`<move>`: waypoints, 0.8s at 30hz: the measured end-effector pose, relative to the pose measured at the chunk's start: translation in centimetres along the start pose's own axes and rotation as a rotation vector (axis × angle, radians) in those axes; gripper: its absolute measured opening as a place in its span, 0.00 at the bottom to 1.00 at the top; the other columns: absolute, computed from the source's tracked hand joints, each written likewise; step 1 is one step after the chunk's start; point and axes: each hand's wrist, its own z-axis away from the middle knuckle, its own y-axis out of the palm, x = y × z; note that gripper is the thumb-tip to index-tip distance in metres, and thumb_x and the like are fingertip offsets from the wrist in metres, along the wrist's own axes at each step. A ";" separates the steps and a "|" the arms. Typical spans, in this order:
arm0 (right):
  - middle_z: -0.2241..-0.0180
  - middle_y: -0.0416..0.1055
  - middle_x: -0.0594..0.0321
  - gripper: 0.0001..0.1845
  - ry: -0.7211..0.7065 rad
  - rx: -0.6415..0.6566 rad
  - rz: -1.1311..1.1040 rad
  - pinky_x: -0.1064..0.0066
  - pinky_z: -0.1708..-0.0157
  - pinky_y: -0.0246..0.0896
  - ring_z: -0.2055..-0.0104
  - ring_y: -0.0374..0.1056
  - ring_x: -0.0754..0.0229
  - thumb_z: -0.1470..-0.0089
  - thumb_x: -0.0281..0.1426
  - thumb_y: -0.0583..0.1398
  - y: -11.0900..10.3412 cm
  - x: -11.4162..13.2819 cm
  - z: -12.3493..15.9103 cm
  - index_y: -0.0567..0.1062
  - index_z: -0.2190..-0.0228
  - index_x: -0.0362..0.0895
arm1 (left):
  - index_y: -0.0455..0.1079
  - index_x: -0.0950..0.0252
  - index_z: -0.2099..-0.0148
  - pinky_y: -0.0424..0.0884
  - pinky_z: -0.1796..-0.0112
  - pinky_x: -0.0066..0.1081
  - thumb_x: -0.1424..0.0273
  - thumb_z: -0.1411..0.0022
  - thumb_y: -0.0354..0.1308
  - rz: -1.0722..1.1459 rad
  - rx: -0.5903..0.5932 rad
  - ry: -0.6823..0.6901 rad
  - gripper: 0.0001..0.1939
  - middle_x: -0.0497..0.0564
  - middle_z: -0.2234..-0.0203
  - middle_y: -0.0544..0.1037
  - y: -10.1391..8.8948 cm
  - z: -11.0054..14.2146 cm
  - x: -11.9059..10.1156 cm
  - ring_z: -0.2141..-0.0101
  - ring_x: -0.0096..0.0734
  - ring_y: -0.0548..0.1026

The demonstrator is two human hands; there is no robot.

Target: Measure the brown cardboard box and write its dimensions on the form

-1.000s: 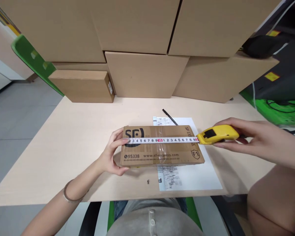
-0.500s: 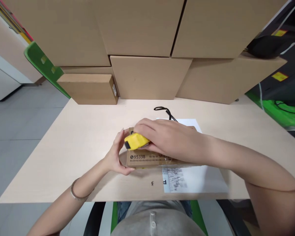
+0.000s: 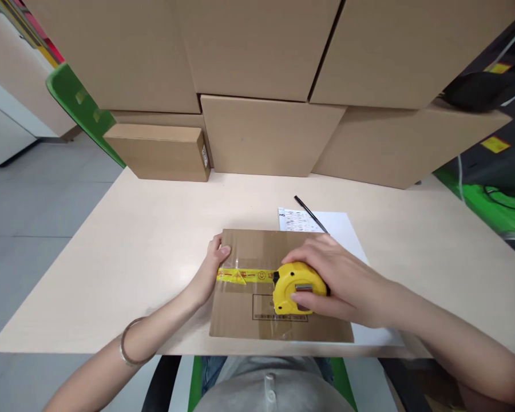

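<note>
A flat brown cardboard box (image 3: pixel 236 312) lies on the table with its broad printed face up. My left hand (image 3: pixel 208 273) grips its left edge, thumb on the top face and fingers partly hidden behind. A yellow tape measure (image 3: pixel 299 276) rests on or just over the box, with my right hand (image 3: pixel 341 277) wrapped around its right end. From its mouth leftward runs a yellow strip (image 3: pixel 244 276) with red print and a smiley. Whether that is the measure's blade or tape stuck to the box, I cannot tell.
A white printed sheet (image 3: pixel 341 222) lies partly under the box, with a black pen (image 3: pixel 309 213) across it. Large cartons (image 3: pixel 270 137) are stacked along the table's back edge. A smaller box (image 3: pixel 163 157) stands at the back left. A green panel (image 3: pixel 79 109) is beyond it.
The box has been laid down from a tilted position, so its broad face now shows. My right hand has moved right and down with the tape measure. More of the sheet and pen is visible.
</note>
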 end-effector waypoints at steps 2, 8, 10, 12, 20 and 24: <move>0.60 0.75 0.54 0.17 0.030 0.026 0.041 0.51 0.55 0.63 0.56 0.68 0.47 0.36 0.44 0.60 1.1 -0.5 -0.1 0.74 0.56 0.44 | 0.68 0.63 0.43 0.70 0.44 0.46 0.54 0.35 0.58 -0.010 -0.049 -0.023 0.24 0.57 0.48 0.78 0.1 -0.2 0.3 0.45 0.51 0.75; 0.61 0.72 0.54 0.20 0.264 -0.174 0.074 0.57 0.57 0.64 0.58 0.68 0.49 0.31 0.47 0.47 0.3 -4.1 -0.4 0.70 0.64 0.47 | 0.70 0.62 0.48 0.69 0.44 0.44 0.57 0.36 0.60 -0.064 -0.032 -0.073 0.19 0.55 0.48 0.78 -0.4 -1.1 0.5 0.41 0.52 0.72; 0.66 0.71 0.55 0.20 0.506 -0.231 0.135 0.57 0.58 0.63 0.62 0.69 0.50 0.30 0.44 0.44 -0.4 -7.0 -0.9 0.65 0.69 0.49 | 0.70 0.62 0.50 0.68 0.44 0.42 0.55 0.36 0.60 -0.077 -0.017 -0.082 0.19 0.53 0.49 0.78 -0.6 -1.3 0.6 0.43 0.50 0.72; 0.67 0.72 0.53 0.19 0.630 -0.226 0.184 0.52 0.51 0.61 0.60 0.70 0.46 0.30 0.42 0.46 -0.3 -10.5 -1.4 0.65 0.71 0.48 | 0.69 0.61 0.50 0.68 0.45 0.41 0.54 0.36 0.60 -0.076 -0.004 -0.077 0.19 0.52 0.51 0.77 -0.7 -1.5 0.8 0.44 0.49 0.73; 0.47 0.74 0.55 0.17 0.733 -0.141 -0.140 0.55 0.52 0.73 0.51 0.73 0.54 0.34 0.39 0.62 2.7 -20.9 -0.2 0.75 0.48 0.44 | 0.70 0.60 0.49 0.68 0.48 0.39 0.51 0.35 0.59 -0.098 0.000 -0.018 0.21 0.51 0.51 0.77 -0.6 -1.5 1.2 0.49 0.45 0.74; 0.47 0.74 0.54 0.20 0.720 -0.336 -0.387 0.55 0.54 0.74 0.52 0.74 0.53 0.34 0.39 0.62 3.1 -23.7 0.7 0.73 0.46 0.43 | 0.70 0.60 0.49 0.68 0.47 0.39 0.50 0.34 0.59 -0.105 0.031 0.002 0.21 0.52 0.49 0.77 -1.0 -1.6 1.3 0.47 0.47 0.73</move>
